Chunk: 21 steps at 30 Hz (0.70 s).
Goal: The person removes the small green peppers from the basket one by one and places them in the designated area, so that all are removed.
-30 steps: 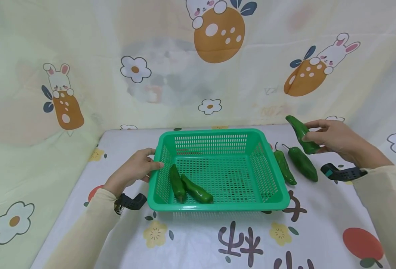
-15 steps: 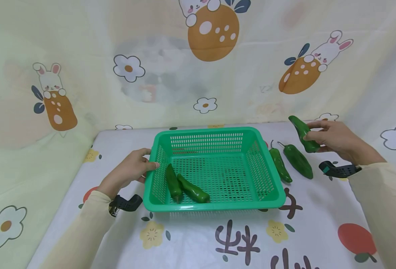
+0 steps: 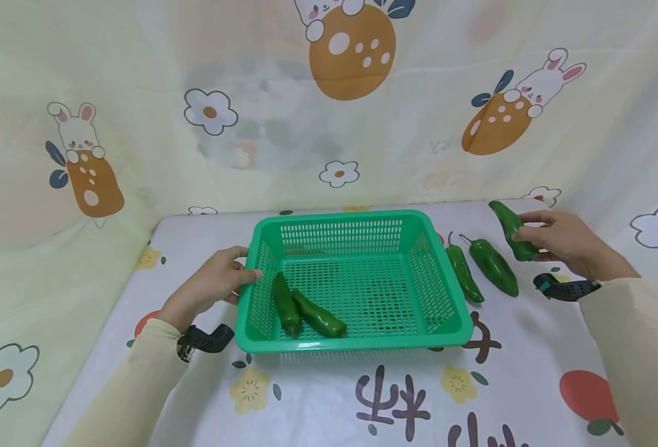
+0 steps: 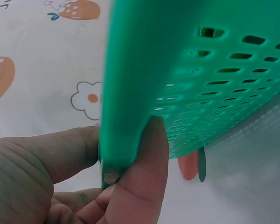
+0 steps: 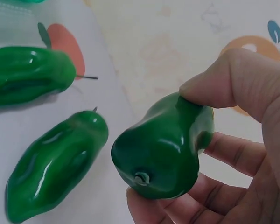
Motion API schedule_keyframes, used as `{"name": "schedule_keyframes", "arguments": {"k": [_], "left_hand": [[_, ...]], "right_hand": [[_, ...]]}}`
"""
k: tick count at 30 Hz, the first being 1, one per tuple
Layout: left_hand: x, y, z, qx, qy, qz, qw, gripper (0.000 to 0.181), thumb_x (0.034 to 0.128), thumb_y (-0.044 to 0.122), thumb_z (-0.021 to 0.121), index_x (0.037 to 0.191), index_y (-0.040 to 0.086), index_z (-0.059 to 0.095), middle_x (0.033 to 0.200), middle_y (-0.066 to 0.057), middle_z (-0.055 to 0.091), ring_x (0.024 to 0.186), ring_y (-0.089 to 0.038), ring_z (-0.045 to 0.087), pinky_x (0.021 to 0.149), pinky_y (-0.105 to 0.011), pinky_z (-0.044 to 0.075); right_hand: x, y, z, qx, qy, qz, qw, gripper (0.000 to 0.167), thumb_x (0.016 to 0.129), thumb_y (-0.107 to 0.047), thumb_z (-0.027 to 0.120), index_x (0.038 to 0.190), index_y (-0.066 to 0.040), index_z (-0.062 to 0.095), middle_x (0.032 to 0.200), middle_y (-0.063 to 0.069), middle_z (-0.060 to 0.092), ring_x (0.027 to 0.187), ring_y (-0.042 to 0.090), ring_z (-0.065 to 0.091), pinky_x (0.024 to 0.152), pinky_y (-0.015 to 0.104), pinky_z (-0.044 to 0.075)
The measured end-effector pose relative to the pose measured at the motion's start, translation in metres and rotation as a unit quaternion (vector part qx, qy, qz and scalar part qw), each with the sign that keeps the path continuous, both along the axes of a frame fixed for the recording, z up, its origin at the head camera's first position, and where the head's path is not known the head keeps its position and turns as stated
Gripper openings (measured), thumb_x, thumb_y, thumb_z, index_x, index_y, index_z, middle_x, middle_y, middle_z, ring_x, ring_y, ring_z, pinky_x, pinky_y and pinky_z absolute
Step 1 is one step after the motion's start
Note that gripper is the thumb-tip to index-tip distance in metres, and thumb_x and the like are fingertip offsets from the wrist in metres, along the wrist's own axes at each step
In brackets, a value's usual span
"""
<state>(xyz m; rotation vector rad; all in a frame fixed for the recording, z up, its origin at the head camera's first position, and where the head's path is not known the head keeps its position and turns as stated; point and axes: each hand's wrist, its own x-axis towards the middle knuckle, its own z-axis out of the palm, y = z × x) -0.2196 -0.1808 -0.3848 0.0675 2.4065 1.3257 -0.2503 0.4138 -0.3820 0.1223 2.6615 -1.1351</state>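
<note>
Gripping the left rim of the green basket (image 3: 357, 344) with the left hand (image 3: 211, 283) — holding a green pepper (image 3: 508, 226) in the right hand (image 3: 569, 241), near the worktop (image 3: 301, 403)'s far right corner. Toward the right edge, two loose peppers (image 3: 493, 267); inside the basket, two other peppers (image 3: 319, 315).

Brown characters (image 3: 380, 394) printed across the near part of the white surface (image 3: 301, 428), not surely readable, faint letter-like marks (image 3: 442, 146) on the far patterned cloth (image 3: 441, 37), illegible
</note>
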Motion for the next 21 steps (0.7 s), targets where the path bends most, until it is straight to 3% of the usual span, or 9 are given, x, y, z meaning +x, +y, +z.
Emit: {"name": "schedule_keyframes", "arguments": {"k": [11,21], "left_hand": [[0.0,0.0,-0.002,-0.002,0.003,0.004,1.0,0.059,0.1053,0.012,0.063,0.155,-0.005,0.035,0.11,-0.024,0.068,0.082,-0.024,0.076,0.071,-0.042,0.067],[0.0,0.0,-0.001,-0.004,0.005,0.003,1.0,0.059,0.1053,0.012,0.063,0.155,-0.005,0.035,0.111,-0.024,0.067,0.082,-0.024,0.076,0.07,-0.042,0.067]], "right_hand": [[-0.001,0.009,-0.018,-0.018,-0.021,-0.01,0.9996,0.069,0.106,-0.03,0.058,0.154,0.012,0.03,0.103,0.004,0.069,0.089,0.019,0.07,0.078,0.033,0.062],[-0.001,0.018,-0.037,-0.007,-0.023,-0.009,0.9997,0.069,0.107,-0.03,0.055,0.153,0.015,0.029,0.121,0.028,0.06,0.094,0.025,0.066,0.076,0.029,0.061]]}}
